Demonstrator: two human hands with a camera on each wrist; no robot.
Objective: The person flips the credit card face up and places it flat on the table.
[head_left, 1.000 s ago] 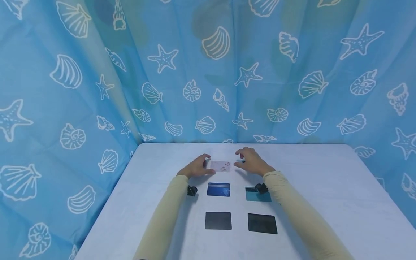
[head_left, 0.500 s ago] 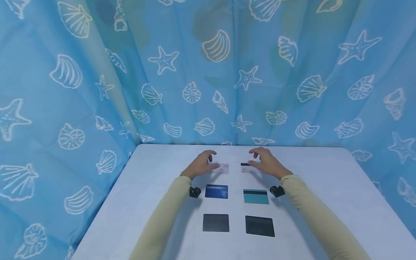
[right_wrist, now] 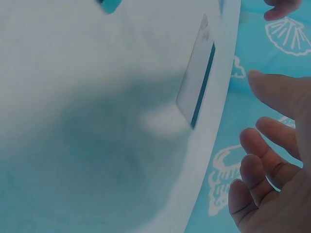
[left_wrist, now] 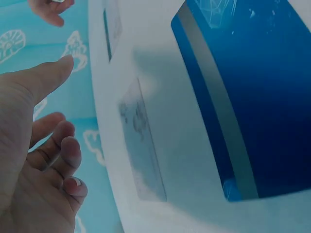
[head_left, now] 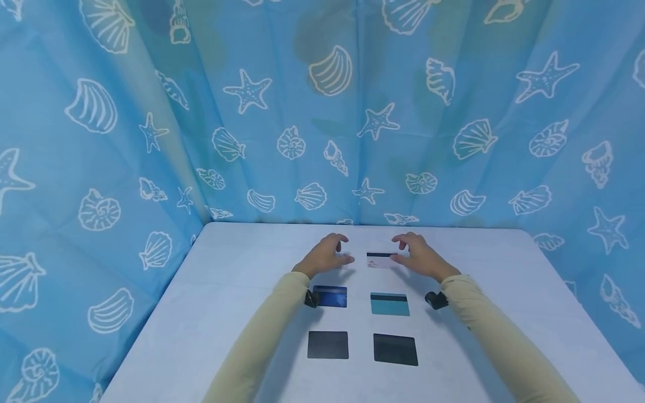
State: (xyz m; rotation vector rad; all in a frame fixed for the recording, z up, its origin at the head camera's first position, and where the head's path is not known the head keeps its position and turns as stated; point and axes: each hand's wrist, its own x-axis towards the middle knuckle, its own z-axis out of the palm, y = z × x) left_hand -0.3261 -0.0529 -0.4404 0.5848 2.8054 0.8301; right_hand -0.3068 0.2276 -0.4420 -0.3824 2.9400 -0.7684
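Note:
My left hand (head_left: 325, 256) hovers over the far left pale card, its thumb and fingers spread in a loose curve around nothing. That card is mostly hidden in the head view; the left wrist view shows the pale card (left_wrist: 143, 141) with its pinkish print flat on the table. My right hand (head_left: 420, 257) is held in a similar loose curve by a white card (head_left: 378, 261) with a dark stripe, the thumb overlapping its right end. Nearer lie a blue card (head_left: 333, 296) with a grey stripe and a teal card (head_left: 390, 305) with a black stripe.
Closest to me on the white table (head_left: 463, 347) are a dark grey card (head_left: 327, 345) and a black card (head_left: 395, 350), side by side. A blue curtain (head_left: 282, 101) with shells and starfish hangs behind and to the sides. A small black device (head_left: 436, 300) sits at my right wrist.
My right hand has moved rightward, uncovering the white striped card. My left hand has shifted right over the pale card, which was in plain view earlier. The cards lie in the same layout.

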